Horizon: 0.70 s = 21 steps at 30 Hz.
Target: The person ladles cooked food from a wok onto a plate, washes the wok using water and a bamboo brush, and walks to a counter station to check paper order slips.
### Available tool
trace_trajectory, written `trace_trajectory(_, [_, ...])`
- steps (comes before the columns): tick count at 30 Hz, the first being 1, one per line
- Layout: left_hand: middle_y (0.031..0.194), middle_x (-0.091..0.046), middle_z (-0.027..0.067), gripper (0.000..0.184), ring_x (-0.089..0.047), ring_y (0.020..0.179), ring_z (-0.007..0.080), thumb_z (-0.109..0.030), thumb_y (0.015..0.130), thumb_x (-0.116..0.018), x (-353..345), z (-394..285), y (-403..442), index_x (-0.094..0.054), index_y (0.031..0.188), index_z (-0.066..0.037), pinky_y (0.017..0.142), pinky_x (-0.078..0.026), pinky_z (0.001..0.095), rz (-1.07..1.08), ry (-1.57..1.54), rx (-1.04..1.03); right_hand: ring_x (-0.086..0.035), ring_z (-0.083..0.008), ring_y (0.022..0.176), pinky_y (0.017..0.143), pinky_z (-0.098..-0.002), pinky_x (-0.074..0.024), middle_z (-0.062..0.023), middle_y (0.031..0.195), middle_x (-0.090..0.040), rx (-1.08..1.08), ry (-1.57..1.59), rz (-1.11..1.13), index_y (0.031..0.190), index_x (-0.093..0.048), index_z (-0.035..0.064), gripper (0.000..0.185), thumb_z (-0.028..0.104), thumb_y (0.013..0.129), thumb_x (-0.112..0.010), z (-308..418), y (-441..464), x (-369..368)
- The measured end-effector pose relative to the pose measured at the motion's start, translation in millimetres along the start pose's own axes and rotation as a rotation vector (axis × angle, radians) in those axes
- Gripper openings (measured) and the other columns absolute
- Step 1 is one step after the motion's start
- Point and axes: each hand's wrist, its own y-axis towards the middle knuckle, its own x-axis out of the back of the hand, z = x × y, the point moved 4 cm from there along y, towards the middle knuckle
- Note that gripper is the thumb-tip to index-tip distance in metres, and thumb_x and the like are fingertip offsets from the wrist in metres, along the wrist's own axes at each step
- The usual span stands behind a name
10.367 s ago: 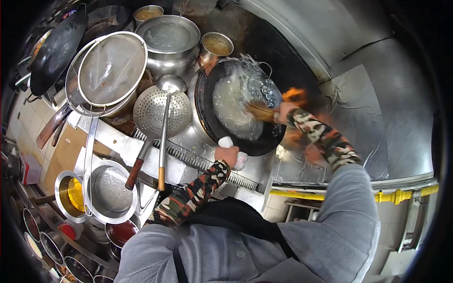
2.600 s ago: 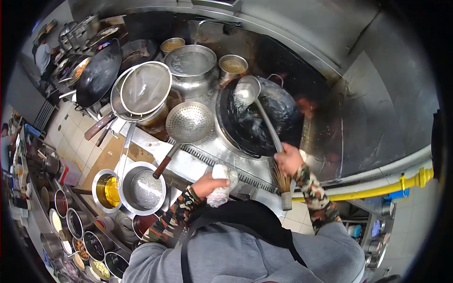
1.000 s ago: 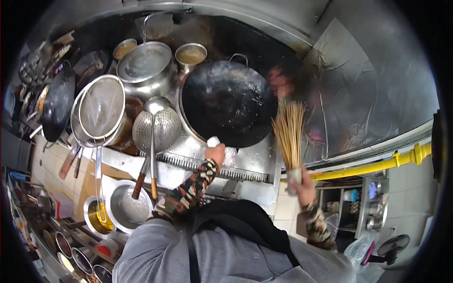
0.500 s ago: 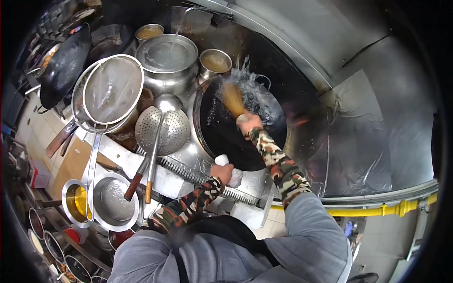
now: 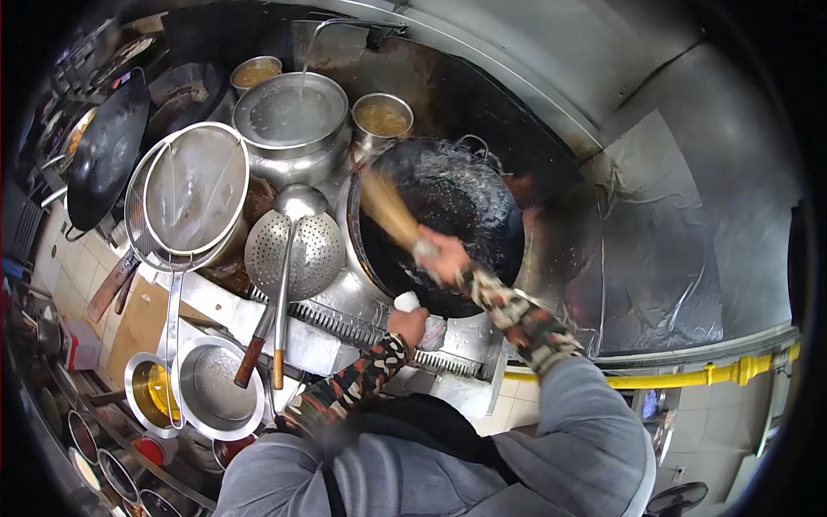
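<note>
My right hand (image 5: 444, 257) is wrapped round the bound end of a bamboo wok brush (image 5: 389, 208), whose bristles are smeared by motion. The brush lies over the left side of a large black wok (image 5: 413, 177), and water swirls along the wok's far right side. At the near rim, my left hand (image 5: 408, 327) is closed on a white cloth (image 5: 407, 302), which sticks out above and to the right of the fingers. Whether a wok handle lies under the cloth is hidden.
Left of the wok are a perforated skimmer (image 5: 293, 257), a ladle (image 5: 301, 202) and round strainers (image 5: 196, 185). Behind stands a water-filled pot (image 5: 291, 112) under a running tap (image 5: 353, 23). Metal bowls (image 5: 218, 388) stand at lower left. A yellow pipe (image 5: 672, 380) runs along the front right.
The brush has swung to the left across the wok with my right hand. The splash at the back has settled into swirling water. My left hand keeps the cloth at the rim.
</note>
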Motion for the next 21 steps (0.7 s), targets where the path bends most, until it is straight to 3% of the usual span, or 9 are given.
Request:
trace_trajectory(2, [0.085,-0.063,0.0313,0.048,-0.063,0.089,0.0424,-0.032,0.067,-0.064,6.8,-25.4,-16.4,-0.064,0.084,0.012,0.079,-0.047,0.0429,0.039,0.218,-0.103,-0.063,-0.0167,0.09,0.086,-0.0301,-0.0472,-0.0114,0.101,-0.067,0.235,-0.237,0.155,0.136,-0.047,0.0137,0.067,0.017,0.074,-0.072,-11.9,-59.9,21.5])
trace_trajectory(6, [0.086,-0.062,0.0321,0.045,-0.061,0.085,0.0461,-0.035,0.07,-0.061,5.6,-21.4,-18.8,-0.065,0.083,0.008,0.075,-0.047,0.0446,-0.029,0.078,-0.019,-0.067,-0.0249,0.08,0.077,-0.037,-0.0524,-0.0091,0.084,-0.069,-0.297,-0.921,0.349,0.116,-0.064,0.0205,0.046,0.027,0.071,-0.07,-51.0,-74.5,120.4])
trace_trajectory(11, [0.089,-0.062,0.0319,0.046,-0.06,0.091,0.0444,-0.037,0.073,-0.059,7.4,-26.6,-18.9,-0.064,0.085,0.007,0.079,-0.046,0.0442,0.039,0.402,-0.254,-0.066,-0.0262,0.074,0.064,-0.0366,-0.0533,-0.014,0.089,-0.068,-0.059,-0.439,-0.142,0.121,-0.059,0.0077,0.054,0.03,0.073,-0.07,-0.8,47.7,111.7])
trace_trajectory(15, [0.088,-0.062,0.0323,0.051,-0.061,0.091,0.043,-0.039,0.07,-0.062,8.3,-22.3,-8.6,-0.063,0.087,0.01,0.079,-0.047,0.0419,0.044,0.308,-0.152,-0.063,-0.0172,0.063,0.045,-0.0328,-0.0528,-0.0074,0.09,-0.066,-0.233,0.039,0.159,0.136,-0.045,0.0121,0.067,0.022,0.075,-0.072,13.9,-8.9,27.4])
trace_trajectory(16, [0.088,-0.062,0.0322,0.053,-0.062,0.089,0.0421,-0.039,0.069,-0.064,5.4,-18.9,-4.6,-0.063,0.086,0.012,0.077,-0.048,0.0415,0.087,0.321,-0.254,-0.064,-0.0181,0.07,0.057,-0.0332,-0.0552,-0.0087,0.095,-0.067,-0.25,0.01,0.271,0.136,-0.047,0.0159,0.065,0.022,0.076,-0.071,12.1,-37.7,24.0])
trace_trajectory(17, [0.088,-0.063,0.0316,0.051,-0.063,0.088,0.0409,-0.038,0.07,-0.064,3.3,-20.2,-12.1,-0.064,0.087,0.01,0.076,-0.048,0.0413,0.099,0.09,-0.125,-0.065,-0.0182,0.08,0.074,-0.0311,-0.0531,-0.0113,0.098,-0.068,-0.046,-0.222,0.272,0.135,-0.048,0.0174,0.065,0.022,0.074,-0.072,-10.8,-58.3,28.0])
trace_trajectory(18, [0.088,-0.063,0.031,0.049,-0.063,0.087,0.0397,-0.038,0.07,-0.064,3.2,-22.1,-20.6,-0.065,0.089,0.008,0.075,-0.048,0.0412,0.107,-0.133,0.007,-0.064,-0.0174,0.088,0.086,-0.0274,-0.047,-0.0134,0.102,-0.068,-0.174,-0.307,0.328,0.134,-0.05,0.0173,0.065,0.023,0.073,-0.072,-11.6,-94.2,42.2])
trace_trajectory(20, [0.086,-0.065,0.0274,0.046,-0.065,0.084,0.0345,-0.036,0.07,-0.065,-0.7,-16.3,-17.0,-0.066,0.09,0.006,0.074,-0.048,0.0391,0.085,-0.172,0.009,-0.065,-0.0187,0.084,0.063,-0.0333,-0.0572,-0.0141,0.109,-0.065,-0.225,-0.434,0.42,0.131,-0.053,0.0236,0.063,0.031,0.071,-0.073,0.9,-144.1,96.1])
trace_trajectory(21, [0.086,-0.065,0.0266,0.046,-0.065,0.083,0.0336,-0.036,0.07,-0.065,1.7,-29.4,-24.1,-0.066,0.091,0.005,0.074,-0.048,0.0387,0.053,-0.094,-0.007,-0.066,-0.017,0.082,0.076,-0.0306,-0.0551,-0.0133,0.107,-0.067,-0.469,-0.4,0.347,0.127,-0.057,0.0229,0.06,0.029,0.07,-0.074,1.8,-160.6,128.1])
